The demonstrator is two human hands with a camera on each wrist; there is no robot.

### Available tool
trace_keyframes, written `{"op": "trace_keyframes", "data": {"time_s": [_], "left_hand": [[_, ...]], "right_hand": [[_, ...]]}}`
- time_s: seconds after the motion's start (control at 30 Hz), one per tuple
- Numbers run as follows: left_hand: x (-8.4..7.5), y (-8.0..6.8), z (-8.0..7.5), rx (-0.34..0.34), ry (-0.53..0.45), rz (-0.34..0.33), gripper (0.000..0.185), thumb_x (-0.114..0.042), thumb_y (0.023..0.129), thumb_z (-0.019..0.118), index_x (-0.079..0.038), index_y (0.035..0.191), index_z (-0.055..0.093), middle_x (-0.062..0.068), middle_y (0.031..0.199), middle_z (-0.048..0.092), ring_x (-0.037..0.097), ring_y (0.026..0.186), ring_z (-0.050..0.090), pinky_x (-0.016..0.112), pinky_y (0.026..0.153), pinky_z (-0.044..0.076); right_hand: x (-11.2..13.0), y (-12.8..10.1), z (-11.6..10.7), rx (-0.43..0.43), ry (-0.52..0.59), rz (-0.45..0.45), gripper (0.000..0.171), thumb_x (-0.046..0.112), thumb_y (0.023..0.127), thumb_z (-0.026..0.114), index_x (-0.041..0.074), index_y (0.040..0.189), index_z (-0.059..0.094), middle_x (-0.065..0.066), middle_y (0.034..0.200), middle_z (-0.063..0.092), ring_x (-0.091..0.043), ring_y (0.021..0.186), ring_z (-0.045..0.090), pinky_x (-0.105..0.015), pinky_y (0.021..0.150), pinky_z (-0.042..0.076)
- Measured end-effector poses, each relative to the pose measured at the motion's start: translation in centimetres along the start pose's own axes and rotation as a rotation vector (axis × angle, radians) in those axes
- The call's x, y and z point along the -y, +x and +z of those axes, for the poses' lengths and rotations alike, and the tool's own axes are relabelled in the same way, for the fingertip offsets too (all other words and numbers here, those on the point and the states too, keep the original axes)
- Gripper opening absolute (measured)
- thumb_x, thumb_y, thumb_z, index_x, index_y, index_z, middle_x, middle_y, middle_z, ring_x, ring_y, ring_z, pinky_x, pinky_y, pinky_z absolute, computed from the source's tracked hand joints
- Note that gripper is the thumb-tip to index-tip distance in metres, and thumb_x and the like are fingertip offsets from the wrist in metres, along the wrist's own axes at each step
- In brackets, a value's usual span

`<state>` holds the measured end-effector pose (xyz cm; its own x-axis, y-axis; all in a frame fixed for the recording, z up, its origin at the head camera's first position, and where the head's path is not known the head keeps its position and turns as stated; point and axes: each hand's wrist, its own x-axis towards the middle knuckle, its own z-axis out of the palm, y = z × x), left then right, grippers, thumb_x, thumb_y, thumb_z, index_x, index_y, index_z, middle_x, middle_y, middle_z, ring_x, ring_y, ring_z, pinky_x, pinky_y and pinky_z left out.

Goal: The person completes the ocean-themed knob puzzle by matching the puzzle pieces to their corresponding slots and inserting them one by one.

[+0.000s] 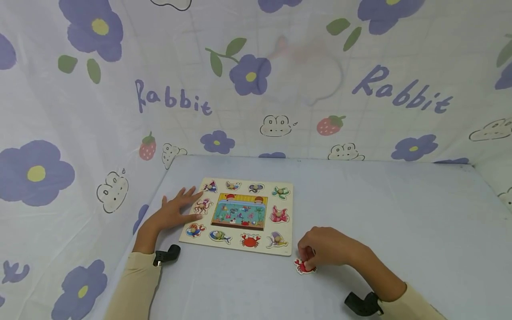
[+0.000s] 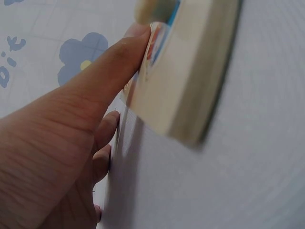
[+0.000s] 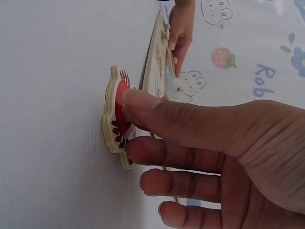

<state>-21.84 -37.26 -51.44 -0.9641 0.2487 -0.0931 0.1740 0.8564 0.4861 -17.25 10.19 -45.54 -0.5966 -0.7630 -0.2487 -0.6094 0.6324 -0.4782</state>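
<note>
A wooden peg puzzle board (image 1: 289,202) lies flat on the table, with sea-animal pieces set round a middle picture. My left hand (image 1: 191,207) rests flat on its left edge, fingers straight; the left wrist view shows a finger (image 2: 109,67) against the board's edge (image 2: 190,81). A loose red crab-shaped piece (image 1: 304,267) lies on the table just off the board's near right corner. My right hand (image 1: 307,258) pinches it with thumb and fingers curled; in the right wrist view the piece (image 3: 113,133) stands under the fingertips (image 3: 138,100), with the board (image 3: 155,71) behind.
A white cloth printed with purple flowers, strawberries and "Rabbit" (image 1: 172,100) hangs as walls at the back and on both sides. The table (image 1: 380,209) has a pale cover and stretches wide to the right of the board.
</note>
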Motion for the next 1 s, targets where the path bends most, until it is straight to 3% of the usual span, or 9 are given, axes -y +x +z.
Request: {"op": "trace_keyframes", "data": {"time_s": [0.47,0.63,1.0], "left_hand": [[0.13,-0.13,0.05,0.002,0.002,0.006,0.086,-0.058,0.088,0.071,-0.027,0.159,0.035,0.008,0.169,0.018,0.040,0.155,0.002,0.075,0.110,-0.014],[0.35,-0.06,0.11,0.006,-0.001,0.006,0.086,-0.058,0.088,0.072,-0.027,0.159,0.035,0.007,0.169,0.019,0.038,0.156,0.001,0.075,0.110,-0.014],[0.45,0.11,0.17,0.002,0.005,0.005,0.086,-0.059,0.087,0.072,-0.028,0.159,0.035,0.008,0.169,0.019,0.039,0.156,0.002,0.075,0.110,-0.015]], "right_hand": [[0.20,0.19,-0.20,0.037,0.036,0.043,0.024,0.019,0.080,0.088,0.026,0.073,0.066,0.012,0.065,0.057,-0.008,0.073,0.051,-0.027,0.064,0.044],[0.16,0.07,-0.27,0.038,0.044,0.010,0.022,0.017,0.082,0.086,0.025,0.075,0.067,0.013,0.066,0.058,-0.007,0.070,0.051,-0.027,0.064,0.045],[-0.72,-0.10,-0.80,-0.023,0.003,0.002,0.019,0.017,0.084,0.083,0.026,0.079,0.067,0.014,0.067,0.057,-0.007,0.070,0.051,-0.027,0.064,0.044]]}}
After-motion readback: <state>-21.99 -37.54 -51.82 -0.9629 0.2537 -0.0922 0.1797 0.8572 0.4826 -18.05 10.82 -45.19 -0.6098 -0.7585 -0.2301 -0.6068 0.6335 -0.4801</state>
